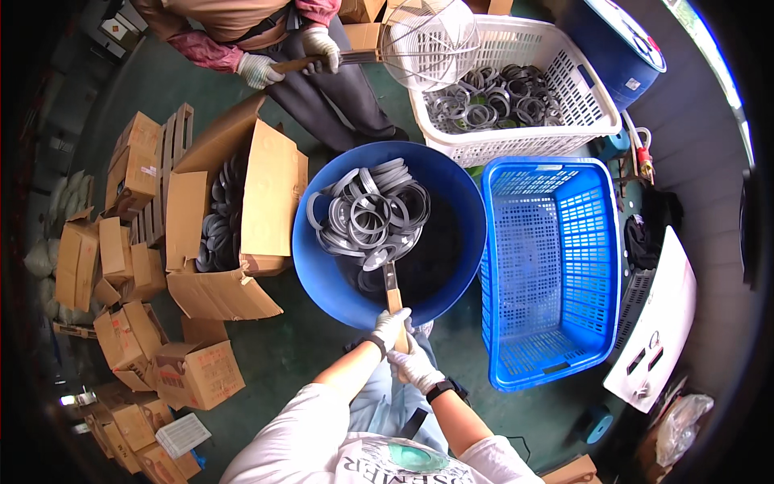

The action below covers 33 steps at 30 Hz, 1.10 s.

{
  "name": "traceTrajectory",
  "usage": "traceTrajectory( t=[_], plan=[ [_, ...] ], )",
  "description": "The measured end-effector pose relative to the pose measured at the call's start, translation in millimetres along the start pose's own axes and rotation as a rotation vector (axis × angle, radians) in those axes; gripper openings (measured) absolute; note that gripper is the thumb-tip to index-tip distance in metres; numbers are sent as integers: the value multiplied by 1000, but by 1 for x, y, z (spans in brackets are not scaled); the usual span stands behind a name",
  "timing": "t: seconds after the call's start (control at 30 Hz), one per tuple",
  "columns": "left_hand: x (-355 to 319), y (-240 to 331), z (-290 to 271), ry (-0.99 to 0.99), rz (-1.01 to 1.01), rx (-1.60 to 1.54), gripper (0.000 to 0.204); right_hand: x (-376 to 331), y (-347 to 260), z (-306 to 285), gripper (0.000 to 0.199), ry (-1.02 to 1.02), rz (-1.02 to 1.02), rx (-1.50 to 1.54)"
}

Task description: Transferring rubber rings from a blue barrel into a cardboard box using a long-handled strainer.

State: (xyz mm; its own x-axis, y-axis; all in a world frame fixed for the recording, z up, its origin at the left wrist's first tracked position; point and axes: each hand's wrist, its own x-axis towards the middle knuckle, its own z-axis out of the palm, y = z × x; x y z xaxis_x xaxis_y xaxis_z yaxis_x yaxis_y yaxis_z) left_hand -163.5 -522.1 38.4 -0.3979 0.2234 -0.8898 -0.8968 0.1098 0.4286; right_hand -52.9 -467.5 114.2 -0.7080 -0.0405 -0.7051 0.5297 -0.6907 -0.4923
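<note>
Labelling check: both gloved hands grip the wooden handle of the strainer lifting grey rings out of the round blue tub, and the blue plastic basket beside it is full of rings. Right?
Not quite. In the head view the blue plastic basket is empty; the rings lie in the white basket. The rest holds: left hand and right hand grip the wooden handle over the round blue tub.

Dark green floor (298, 347). At centre, a round blue tub (322, 274); to its right, a blue slatted crate (597, 266); at upper right, a white basket (592, 97); at left, an open carton (266, 185) and stacked cardboard boxes (121, 258).
</note>
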Motion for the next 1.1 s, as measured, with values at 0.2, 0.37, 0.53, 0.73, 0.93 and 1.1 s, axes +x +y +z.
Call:
traceTrajectory(
  t=[0.2,0.37,0.53,0.73,0.93,1.1],
  plan=[
    [-20,0,-16,-66,-36,-15,22,-21,1,21,64,3,11,13],
    [-22,-15,-41,-124,-56,52,29,-39,11,46,64,55,-117,-132],
    [-67,-14,-33,-184,-146,-168,22,-74,15,53,66,49,-28,-114],
    [-85,-15,-37,-240,-164,-213,24,-87,23,60,61,52,-180,-183],
    [-93,-39,-35,-249,-55,-140,23,-96,51,42,60,11,-209,-134],
    [-106,-55,-32,-241,-33,-129,25,-101,73,24,59,-19,-275,-125]
  ],
)
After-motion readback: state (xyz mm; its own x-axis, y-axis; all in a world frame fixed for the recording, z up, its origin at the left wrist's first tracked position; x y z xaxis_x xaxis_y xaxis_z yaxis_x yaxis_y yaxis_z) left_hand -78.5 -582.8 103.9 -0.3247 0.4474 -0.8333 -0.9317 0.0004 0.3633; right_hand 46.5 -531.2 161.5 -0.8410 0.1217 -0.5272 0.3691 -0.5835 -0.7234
